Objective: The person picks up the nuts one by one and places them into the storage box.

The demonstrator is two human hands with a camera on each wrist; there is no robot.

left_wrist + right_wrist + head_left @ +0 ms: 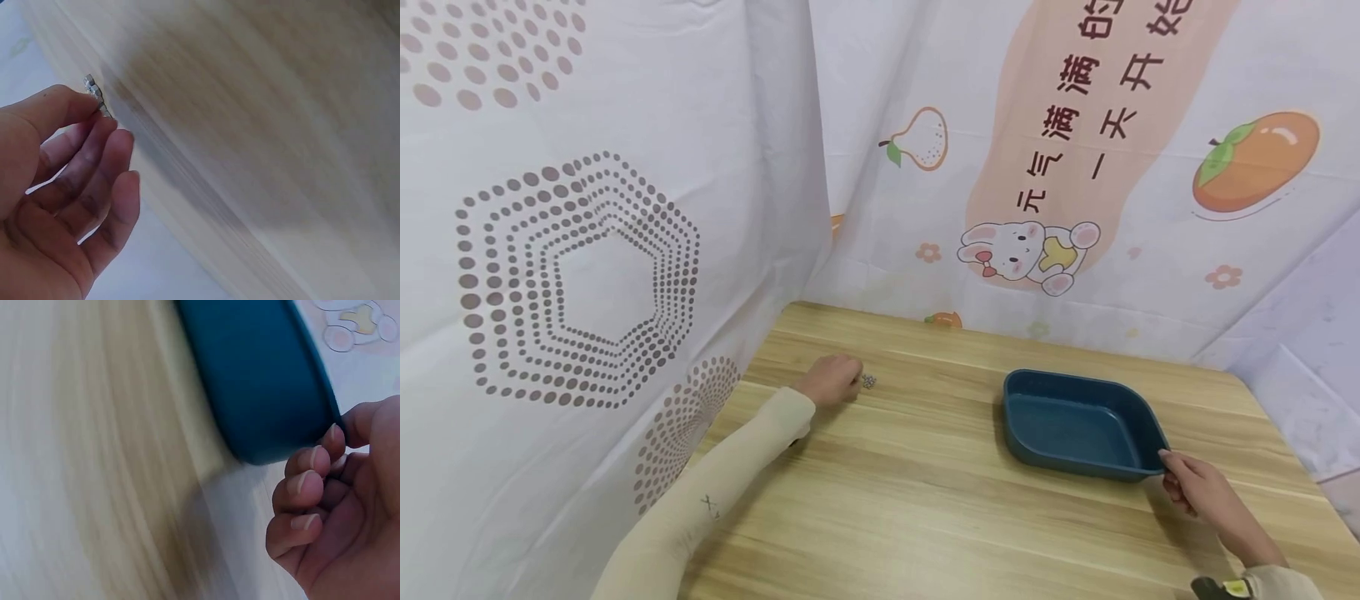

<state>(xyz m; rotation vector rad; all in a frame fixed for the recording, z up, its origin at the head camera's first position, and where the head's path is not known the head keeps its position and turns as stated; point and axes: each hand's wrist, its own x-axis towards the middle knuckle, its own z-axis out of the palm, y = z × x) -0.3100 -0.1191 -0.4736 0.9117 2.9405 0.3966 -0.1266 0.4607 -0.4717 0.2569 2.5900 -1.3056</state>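
**Left hand pinching small silvery metal piece; right hand on rim of blue tray**

Writing: printed cloth (865,187), hung beyond the dark teal-blue rectangular tray (1078,429), carries dark red Chinese characters (1062,122) in two slanting columns on a peach band. Readable: 元气满满的 (last character cut at the frame edge) and 一天开始. Cartoon rabbit (1011,246) printed below them, also beyond the tray. No brand readable on the tray's visible faces.

Left hand (829,380): well to the left of the tray, above or at the wood-grain table (925,475). Thumb and fingertip closed together on a segmented silvery metal piece (95,90); remaining fingers loosely bent, spaced apart. The piece projects past the fingertips, on the tray side of the hand; its exact identity cannot be told.

Right hand (1202,492): at the tray's near right corner. Thumb and index finger grip the rim; other fingers curled below, outside the wall. Dark wristband (1221,588) lies nearer the viewer than the tray.
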